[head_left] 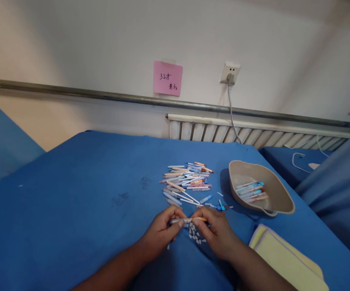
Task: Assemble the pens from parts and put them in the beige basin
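Both hands hold one pen (187, 220) level between them, close to the table's near side. My left hand (164, 228) pinches its grey left part, while my right hand (216, 228) grips the orange right end. Just below the pen lie several small white pieces (195, 235). Beyond my hands spreads a loose pile of pen parts (184, 182): barrels, thin white refills and caps in pale blue, orange and grey. A few bright blue pieces (221, 207) rest beside my right hand.
A beige basket (279, 194) with several pens (250, 192) inside stands to the right. A folded yellow cloth (287, 258) lies at the near right. The table has a blue cover (72, 202). Behind it are a radiator (199, 128) and a socket with a plugged-in cord (230, 74).
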Demonstrator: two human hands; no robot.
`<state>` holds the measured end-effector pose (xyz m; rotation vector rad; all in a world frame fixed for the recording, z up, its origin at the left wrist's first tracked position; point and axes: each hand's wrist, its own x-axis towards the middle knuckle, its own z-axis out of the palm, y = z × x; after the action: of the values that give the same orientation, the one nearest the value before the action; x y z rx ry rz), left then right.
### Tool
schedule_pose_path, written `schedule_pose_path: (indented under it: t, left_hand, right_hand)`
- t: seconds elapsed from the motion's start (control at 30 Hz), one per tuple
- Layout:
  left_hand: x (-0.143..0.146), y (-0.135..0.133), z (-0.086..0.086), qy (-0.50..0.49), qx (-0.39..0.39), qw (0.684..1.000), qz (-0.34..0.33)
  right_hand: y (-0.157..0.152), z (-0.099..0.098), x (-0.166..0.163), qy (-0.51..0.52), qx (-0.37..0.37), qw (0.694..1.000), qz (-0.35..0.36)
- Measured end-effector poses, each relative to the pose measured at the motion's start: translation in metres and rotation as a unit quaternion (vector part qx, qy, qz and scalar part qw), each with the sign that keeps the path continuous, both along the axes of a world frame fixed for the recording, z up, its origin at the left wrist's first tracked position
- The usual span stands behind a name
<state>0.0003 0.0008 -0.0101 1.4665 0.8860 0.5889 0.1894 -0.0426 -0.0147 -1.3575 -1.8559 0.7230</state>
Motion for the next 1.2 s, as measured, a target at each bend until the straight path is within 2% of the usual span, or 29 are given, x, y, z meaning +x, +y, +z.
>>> schedule_pose_path:
  t: [0.13,0.27,0.4,0.6,0.77,0.87,1.0,1.2]
  left_hand:
    - [0.001,-0.002,0.006,0.038,0.067,0.997,-0.008]
    - [0.001,0.001,0.006,0.045,0.072,0.996,0.003]
    - [-0.002,0.005,0.004,0.036,0.047,0.998,0.009]
    - [-0.011,0.020,-0.005,-0.005,-0.002,0.998,0.061]
    - [-0.010,0.024,-0.011,-0.077,-0.060,0.990,0.105]
    - [-0.009,0.024,-0.011,-0.127,-0.088,0.980,0.126]
    - [-0.010,0.027,-0.009,-0.191,-0.125,0.961,0.156]
    - [-0.011,0.030,-0.010,-0.212,-0.155,0.948,0.181]
  right_hand:
    - [0.003,-0.003,0.000,-0.006,-0.029,1.000,-0.006]
    - [0.004,-0.001,-0.001,0.044,-0.049,0.998,0.015]
    - [0.004,0.002,0.004,0.043,-0.041,0.998,0.014]
    - [0.013,-0.005,0.022,0.133,-0.061,0.985,-0.088]
    - [0.019,-0.014,0.028,0.185,-0.083,0.972,-0.115]
    - [0.019,-0.013,0.028,0.154,-0.059,0.979,-0.118]
    - [0.017,-0.010,0.025,0.034,-0.036,0.996,-0.074]
    - [0.014,-0.010,0.026,-0.111,-0.043,0.992,-0.029]
